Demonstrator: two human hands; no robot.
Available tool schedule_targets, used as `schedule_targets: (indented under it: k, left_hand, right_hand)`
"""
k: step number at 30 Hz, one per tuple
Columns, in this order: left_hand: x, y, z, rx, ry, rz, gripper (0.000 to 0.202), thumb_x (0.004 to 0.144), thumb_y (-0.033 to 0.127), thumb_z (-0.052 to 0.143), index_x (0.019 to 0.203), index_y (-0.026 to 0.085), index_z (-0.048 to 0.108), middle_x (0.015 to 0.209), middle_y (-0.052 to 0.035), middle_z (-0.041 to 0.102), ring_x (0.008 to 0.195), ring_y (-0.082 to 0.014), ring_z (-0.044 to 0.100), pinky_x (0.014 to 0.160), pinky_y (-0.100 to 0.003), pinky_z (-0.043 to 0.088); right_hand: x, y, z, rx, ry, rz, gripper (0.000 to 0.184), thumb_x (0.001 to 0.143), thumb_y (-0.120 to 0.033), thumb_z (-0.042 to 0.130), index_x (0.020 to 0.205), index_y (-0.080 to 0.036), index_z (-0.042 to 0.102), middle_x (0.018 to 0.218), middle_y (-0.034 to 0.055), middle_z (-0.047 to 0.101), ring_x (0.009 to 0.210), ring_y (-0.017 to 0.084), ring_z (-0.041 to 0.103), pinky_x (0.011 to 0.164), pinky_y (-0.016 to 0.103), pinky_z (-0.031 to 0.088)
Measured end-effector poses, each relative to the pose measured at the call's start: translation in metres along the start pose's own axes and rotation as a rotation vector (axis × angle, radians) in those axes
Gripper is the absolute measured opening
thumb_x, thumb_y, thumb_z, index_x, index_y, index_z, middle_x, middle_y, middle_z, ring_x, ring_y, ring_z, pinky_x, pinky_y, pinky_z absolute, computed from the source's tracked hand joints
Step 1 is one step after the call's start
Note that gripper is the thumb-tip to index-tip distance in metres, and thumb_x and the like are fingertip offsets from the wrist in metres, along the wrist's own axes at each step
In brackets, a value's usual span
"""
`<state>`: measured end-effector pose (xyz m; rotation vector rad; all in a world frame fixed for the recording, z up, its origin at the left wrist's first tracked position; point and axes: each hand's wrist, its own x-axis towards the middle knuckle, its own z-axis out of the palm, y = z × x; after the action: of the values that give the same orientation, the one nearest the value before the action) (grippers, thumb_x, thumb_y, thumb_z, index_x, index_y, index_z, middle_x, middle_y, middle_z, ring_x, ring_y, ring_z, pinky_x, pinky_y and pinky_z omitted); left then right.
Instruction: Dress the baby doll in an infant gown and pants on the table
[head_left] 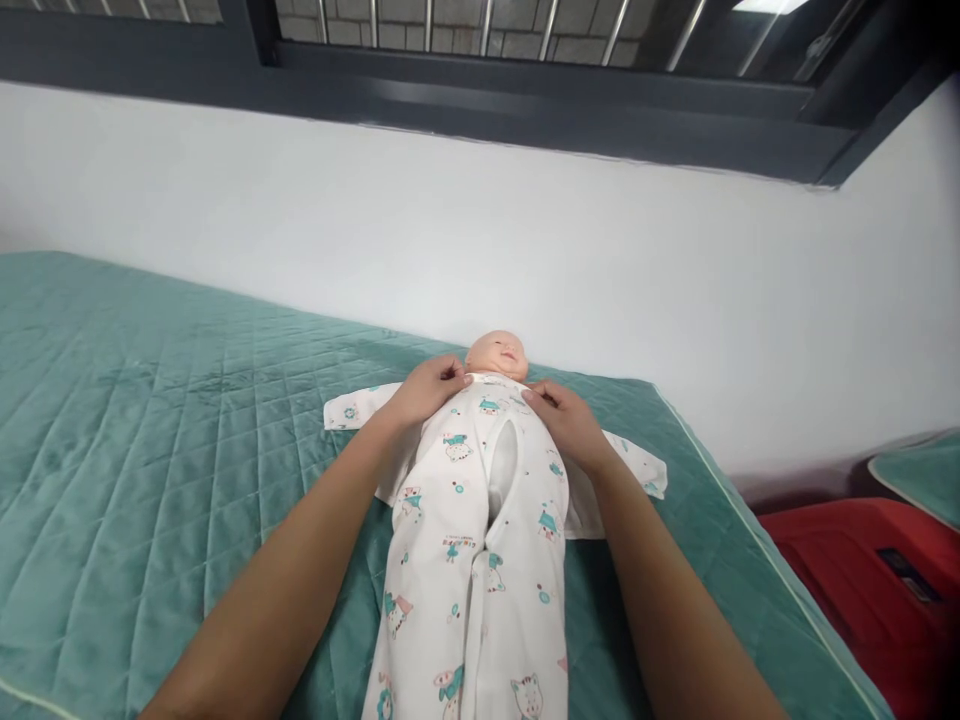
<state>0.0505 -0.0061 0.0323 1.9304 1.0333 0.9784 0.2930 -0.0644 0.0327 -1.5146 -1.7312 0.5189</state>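
A baby doll (pixel 498 352) lies face up on the green quilted bed cover, its head toward the wall. White printed baby pants (pixel 450 490) with an open slit in the crotch are spread over its body, their top edge close to the doll's neck. My left hand (pixel 431 388) pinches the top edge at its left corner. At the right corner, my right hand (pixel 561 418) grips the same edge between thumb and fingers. Beneath the pants, a matching baby shirt stretches its left sleeve (pixel 361 407) and right sleeve (pixel 639 465) out sideways. The doll's limbs are hidden.
The quilted cover (pixel 187 430) reaches to the white wall (pixel 420 230), below a dark window frame (pixel 480 95) with metal bars. Beyond the bed's right edge stands a red plastic object (pixel 855 560), with a green padded piece (pixel 919 475) behind it.
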Motion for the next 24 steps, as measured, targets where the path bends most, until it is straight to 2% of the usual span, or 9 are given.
schedule_targets:
  k: [4,7,11,14,17,19,21,24]
  left_hand:
    - [0.009,-0.004,0.009,0.07,0.134,-0.078,0.021,0.084,0.034,0.057,0.069,0.019,0.051,0.067,0.0041,0.056,0.067,-0.0137,0.051,0.065,-0.026,0.036]
    - [0.01,-0.005,0.013,0.077,0.17,-0.116,0.019,0.083,0.032,0.058,0.071,0.02,0.053,0.066,0.0043,0.057,0.066,-0.0139,0.053,0.065,-0.027,0.037]
    - [0.004,-0.005,0.015,-0.012,0.168,-0.081,0.008,0.083,0.025,0.058,0.086,0.019,0.064,0.086,-0.0006,0.071,0.082,-0.0168,0.064,0.078,-0.029,0.047]
    - [-0.003,-0.004,0.014,0.006,0.145,-0.022,0.02,0.087,0.021,0.054,0.096,0.021,0.071,0.106,-0.0037,0.074,0.1,-0.02,0.066,0.094,-0.032,0.047]
    - [-0.012,-0.005,0.012,0.091,0.146,0.001,0.027,0.09,0.022,0.05,0.101,0.024,0.074,0.115,-0.0035,0.073,0.109,-0.0222,0.065,0.1,-0.036,0.046]
    - [-0.023,-0.006,0.01,0.121,0.178,0.034,0.027,0.09,0.022,0.05,0.101,0.023,0.074,0.115,-0.0048,0.073,0.11,-0.0228,0.064,0.101,-0.037,0.046]
    - [-0.041,-0.006,0.008,0.116,0.265,0.075,0.025,0.09,0.022,0.051,0.1,0.021,0.074,0.113,-0.0064,0.073,0.109,-0.0223,0.064,0.102,-0.037,0.046]
    - [-0.09,0.002,0.005,0.084,0.408,0.111,0.023,0.09,0.022,0.052,0.101,0.02,0.072,0.111,-0.0068,0.072,0.108,-0.021,0.063,0.102,-0.037,0.046]
  right_hand:
    - [0.009,0.0,0.011,-0.116,0.16,0.08,0.033,0.087,-0.05,0.049,0.069,-0.022,0.051,0.067,-0.0018,0.054,0.068,0.017,0.048,0.069,0.031,0.036]
    - [0.012,0.004,0.017,-0.093,0.211,0.107,0.031,0.085,-0.049,0.052,0.07,-0.022,0.051,0.068,-0.0012,0.057,0.07,0.018,0.05,0.07,0.032,0.038]
    - [0.007,0.01,0.02,0.12,0.213,0.023,0.026,0.083,-0.045,0.057,0.091,-0.021,0.063,0.093,0.0045,0.069,0.089,0.021,0.062,0.085,0.036,0.045]
    - [-0.005,0.009,0.018,0.179,0.14,-0.046,0.031,0.089,-0.042,0.053,0.109,-0.023,0.068,0.115,0.0057,0.071,0.108,0.023,0.063,0.098,0.04,0.044]
    - [-0.02,0.005,0.016,0.19,0.098,-0.058,0.034,0.093,-0.042,0.05,0.116,-0.027,0.07,0.127,0.0031,0.068,0.121,0.024,0.059,0.108,0.042,0.039]
    - [-0.032,0.002,0.015,0.229,0.126,-0.031,0.036,0.092,-0.042,0.051,0.121,-0.028,0.069,0.133,0.0026,0.065,0.127,0.024,0.056,0.112,0.042,0.036]
    - [-0.047,-0.005,0.015,0.267,0.204,0.001,0.037,0.092,-0.041,0.053,0.122,-0.026,0.069,0.134,0.0039,0.065,0.128,0.024,0.055,0.114,0.043,0.035]
    - [-0.081,-0.026,0.017,0.247,0.342,0.016,0.038,0.092,-0.04,0.054,0.122,-0.023,0.068,0.131,0.0063,0.066,0.125,0.024,0.057,0.113,0.045,0.037]
